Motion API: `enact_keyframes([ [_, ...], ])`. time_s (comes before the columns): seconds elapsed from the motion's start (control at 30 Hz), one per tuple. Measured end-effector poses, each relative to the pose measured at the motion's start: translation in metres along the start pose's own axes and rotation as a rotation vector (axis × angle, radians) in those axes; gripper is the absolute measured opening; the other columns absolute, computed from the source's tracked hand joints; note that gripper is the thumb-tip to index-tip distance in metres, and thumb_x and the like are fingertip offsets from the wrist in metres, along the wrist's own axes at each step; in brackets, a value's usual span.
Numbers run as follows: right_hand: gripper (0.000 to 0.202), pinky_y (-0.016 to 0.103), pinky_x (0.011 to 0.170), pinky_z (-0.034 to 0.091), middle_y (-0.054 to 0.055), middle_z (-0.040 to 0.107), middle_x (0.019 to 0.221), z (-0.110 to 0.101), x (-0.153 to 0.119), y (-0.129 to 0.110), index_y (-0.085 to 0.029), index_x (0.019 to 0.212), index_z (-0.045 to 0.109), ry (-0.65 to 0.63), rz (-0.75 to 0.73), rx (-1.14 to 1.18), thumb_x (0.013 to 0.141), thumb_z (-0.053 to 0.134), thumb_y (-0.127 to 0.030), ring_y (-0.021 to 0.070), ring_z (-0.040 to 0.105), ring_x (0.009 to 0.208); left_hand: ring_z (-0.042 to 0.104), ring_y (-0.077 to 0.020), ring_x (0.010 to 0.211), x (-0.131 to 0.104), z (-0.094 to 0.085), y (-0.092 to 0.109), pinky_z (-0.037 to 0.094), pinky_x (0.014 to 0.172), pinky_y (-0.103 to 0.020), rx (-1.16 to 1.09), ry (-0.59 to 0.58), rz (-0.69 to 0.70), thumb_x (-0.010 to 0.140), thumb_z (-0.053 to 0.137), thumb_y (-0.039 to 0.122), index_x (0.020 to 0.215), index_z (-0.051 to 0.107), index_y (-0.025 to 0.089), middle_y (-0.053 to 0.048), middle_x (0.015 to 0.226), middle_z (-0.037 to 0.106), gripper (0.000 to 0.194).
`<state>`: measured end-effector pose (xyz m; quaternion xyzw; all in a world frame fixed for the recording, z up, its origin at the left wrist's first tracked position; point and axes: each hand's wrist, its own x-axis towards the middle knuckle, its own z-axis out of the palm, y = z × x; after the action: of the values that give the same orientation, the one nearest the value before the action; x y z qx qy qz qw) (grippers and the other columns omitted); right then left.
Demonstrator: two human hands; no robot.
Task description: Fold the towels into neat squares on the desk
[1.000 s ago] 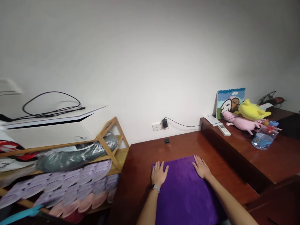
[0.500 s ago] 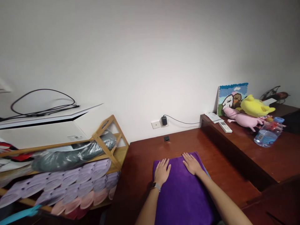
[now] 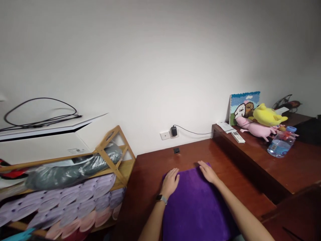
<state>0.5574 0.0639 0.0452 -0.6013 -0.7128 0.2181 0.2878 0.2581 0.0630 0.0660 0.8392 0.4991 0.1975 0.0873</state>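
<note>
Beside the wooden rack (image 3: 112, 167), the left hand (image 3: 170, 185) lies on the far left corner of the purple cloth (image 3: 193, 204), its fingers drawn closer together than a moment ago; it is open and grasps nothing. The cloth lies spread on the reddish desk (image 3: 147, 170), below the wall sockets (image 3: 165, 135). The right hand (image 3: 210, 174) has shifted outward toward the far right corner, so both hands now bear near the corners. It too is unclenched, fingers extended, touching the cloth without visibly pinching it
</note>
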Motion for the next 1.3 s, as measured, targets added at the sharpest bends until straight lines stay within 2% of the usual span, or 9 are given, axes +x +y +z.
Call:
enact_keyframes([
  [0.1,0.071,0.041,0.129,0.027,0.008,0.048,0.162,0.021,-0.006,-0.028,-0.016,0.156,0.050,-0.123,-0.174,-0.069,0.107,0.017,-0.055,0.0221,0.038,0.153,0.050,-0.0171,0.145,0.012,0.024,0.049,0.035,0.126,-0.039,-0.007,-0.028,0.163,0.109,0.030,0.033,0.146,0.060,0.024,-0.004,0.155,0.059,0.049],
  [0.2,0.069,0.043,0.130,0.024,0.010,0.045,0.163,0.029,-0.012,-0.032,-0.013,0.158,0.046,-0.177,-0.199,-0.127,0.108,0.019,-0.052,0.0235,0.037,0.154,0.047,-0.0198,0.148,0.009,0.037,0.060,0.033,0.127,-0.044,0.016,-0.060,0.150,0.109,0.031,0.034,0.150,0.056,0.021,-0.007,0.157,0.056,0.050],
  [0.43,0.064,0.045,0.131,0.013,0.006,0.030,0.172,-0.011,-0.014,0.037,-0.024,0.163,0.037,-0.187,0.059,-0.259,0.108,0.017,-0.051,0.0200,0.020,0.160,0.054,-0.0182,0.143,-0.024,-0.003,-0.045,0.038,0.124,-0.039,-0.059,-0.096,-0.065,0.107,0.038,0.041,0.145,0.062,0.025,-0.003,0.151,0.062,0.048],
  [0.53,0.065,0.044,0.131,0.013,0.005,0.028,0.173,-0.022,-0.010,0.039,-0.022,0.165,0.032,-0.215,0.116,-0.238,0.108,0.016,-0.050,0.0193,0.018,0.161,0.060,-0.0177,0.136,-0.022,-0.017,-0.059,0.043,0.120,-0.038,-0.111,-0.051,-0.099,0.106,0.037,0.038,0.136,0.069,0.025,-0.003,0.143,0.069,0.046],
  [0.73,0.064,0.048,0.131,0.017,0.008,0.033,0.170,0.013,-0.030,-0.033,-0.018,0.164,0.035,0.028,-0.082,-0.207,0.109,0.019,-0.046,0.0228,0.023,0.160,0.047,-0.0227,0.149,-0.014,0.015,0.039,0.031,0.128,-0.049,-0.032,0.173,-0.099,0.109,0.026,0.034,0.149,0.057,0.020,-0.007,0.156,0.056,0.052],
  [0.87,0.063,0.047,0.130,0.023,0.010,0.038,0.167,0.048,-0.067,-0.052,-0.017,0.163,0.037,-0.016,-0.140,-0.209,0.108,0.020,-0.043,0.0239,0.032,0.156,0.044,-0.0249,0.150,-0.040,0.046,0.090,0.032,0.127,-0.052,0.040,0.074,-0.065,0.110,0.024,0.034,0.155,0.051,0.021,-0.008,0.159,0.053,0.054],
  [1.13,0.068,0.047,0.130,0.018,0.009,0.027,0.171,-0.022,-0.092,0.022,-0.014,0.166,0.027,-0.113,0.239,-0.329,0.107,0.020,-0.047,0.0235,0.021,0.160,0.036,-0.0273,0.155,-0.108,-0.002,-0.025,0.030,0.127,-0.052,0.156,-0.010,-0.223,0.107,0.031,0.044,0.161,0.040,0.020,-0.009,0.165,0.044,0.060],
  [1.2,0.071,0.045,0.131,0.019,0.013,0.025,0.171,-0.036,-0.101,0.021,-0.007,0.165,0.026,-0.058,0.289,-0.294,0.107,0.017,-0.047,0.0242,0.020,0.160,0.039,-0.0268,0.154,-0.123,-0.017,-0.033,0.031,0.127,-0.050,0.134,0.054,-0.256,0.107,0.028,0.043,0.161,0.040,0.016,-0.011,0.164,0.046,0.061],
  [1.3,0.072,0.046,0.131,0.019,0.012,0.025,0.172,-0.032,-0.131,-0.005,-0.007,0.165,0.028,0.132,0.216,-0.246,0.107,0.015,-0.049,0.0253,0.018,0.160,0.037,-0.0249,0.154,-0.142,-0.024,-0.004,0.032,0.128,-0.048,0.096,0.217,-0.273,0.108,0.024,0.040,0.160,0.040,0.014,-0.011,0.163,0.048,0.060],
])
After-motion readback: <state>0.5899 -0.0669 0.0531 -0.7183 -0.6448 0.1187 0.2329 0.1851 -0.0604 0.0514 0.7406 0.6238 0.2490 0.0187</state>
